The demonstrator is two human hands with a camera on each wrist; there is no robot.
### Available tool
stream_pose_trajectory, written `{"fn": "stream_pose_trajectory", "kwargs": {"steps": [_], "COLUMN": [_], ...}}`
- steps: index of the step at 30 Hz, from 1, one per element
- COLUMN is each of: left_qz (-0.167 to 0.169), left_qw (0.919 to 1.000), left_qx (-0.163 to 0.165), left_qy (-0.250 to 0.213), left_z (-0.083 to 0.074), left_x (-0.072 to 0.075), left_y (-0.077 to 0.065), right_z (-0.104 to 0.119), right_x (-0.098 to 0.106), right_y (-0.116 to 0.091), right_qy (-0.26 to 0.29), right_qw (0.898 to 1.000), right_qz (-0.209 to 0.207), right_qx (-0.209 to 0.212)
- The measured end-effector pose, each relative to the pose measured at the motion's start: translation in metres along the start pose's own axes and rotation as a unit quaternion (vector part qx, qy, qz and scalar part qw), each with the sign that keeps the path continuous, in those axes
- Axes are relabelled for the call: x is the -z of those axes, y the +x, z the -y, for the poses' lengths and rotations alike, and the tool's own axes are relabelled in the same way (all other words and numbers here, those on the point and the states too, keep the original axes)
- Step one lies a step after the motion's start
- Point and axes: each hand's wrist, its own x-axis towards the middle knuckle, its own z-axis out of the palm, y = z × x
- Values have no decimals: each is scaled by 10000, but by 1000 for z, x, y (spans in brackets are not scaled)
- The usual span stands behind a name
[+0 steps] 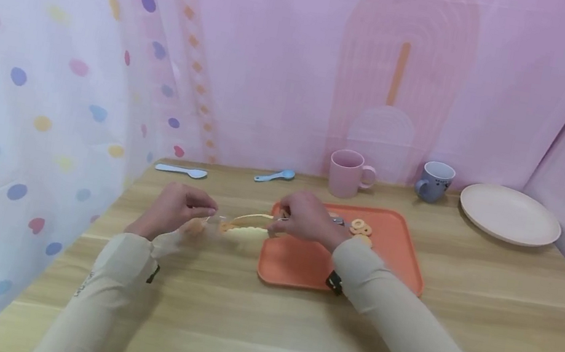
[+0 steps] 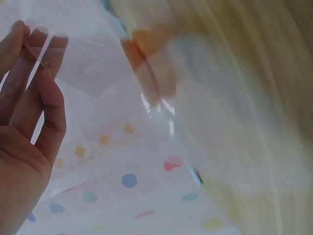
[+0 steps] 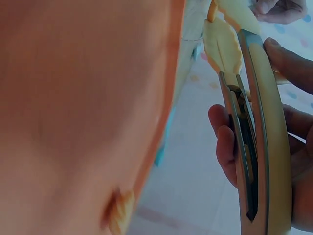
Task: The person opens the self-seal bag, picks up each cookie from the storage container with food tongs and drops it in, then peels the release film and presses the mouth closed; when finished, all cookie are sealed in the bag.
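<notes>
My left hand (image 1: pixel 178 208) pinches the edge of a clear plastic bag (image 2: pixel 93 73) between thumb and fingers. Orange-brown pieces (image 2: pixel 151 63) show blurred through the film. Over the left side of an orange tray (image 1: pixel 295 265), my right hand (image 1: pixel 309 218) grips a pair of tongs (image 3: pixel 274 132) with yellow scalloped tips. Those tips point left toward the bag, and a small orange piece (image 3: pixel 212 11) shows at their end. Whether it is inside the bag I cannot tell. Several ring-shaped snacks (image 1: pixel 360 226) lie on the tray, partly hidden by the right hand and forearm.
Along the back of the wooden table stand a pink mug (image 1: pixel 344 177) and a blue-grey mug (image 1: pixel 433 186). To their right is a cream plate (image 1: pixel 508 217). A pale blue spoon (image 1: pixel 179 170) and a smaller blue spoon (image 1: pixel 275 176) lie at the back left. Curtains hang behind.
</notes>
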Motion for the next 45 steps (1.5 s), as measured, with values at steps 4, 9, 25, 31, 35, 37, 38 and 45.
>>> {"fn": "stream_pose_trajectory", "kwargs": {"steps": [4,9,25,31,35,37,38,45], "left_qz": [68,-9,7,-102,-108,-109,-101,-33], "left_qw": [9997,9989,9996,9992,9986,9984,9984,9992], "left_qx": [216,446,268,346,435,451,459,350], "left_qy": [-48,-110,-113,-190,-294,-321,-312,-166], "left_z": [4,2,-10,-11,-9,-8,-8,-6], "left_x": [0,2,12,15,14,14,14,12], "left_y": [-6,-10,-2,-2,-2,-3,-3,-2], "right_z": [6,7,31,37,39,40,40,39], "right_x": [-6,-3,-16,-23,-28,-29,-30,-22], "right_y": [3,4,28,35,37,38,38,32], "right_qy": [385,205,80,-255,-233,-146,-134,-256], "right_qw": [9990,9980,9999,9996,9997,9998,9998,9994], "right_qz": [194,491,128,106,110,140,142,215], "right_qx": [-115,-355,-66,7,-33,-65,-78,-85]}}
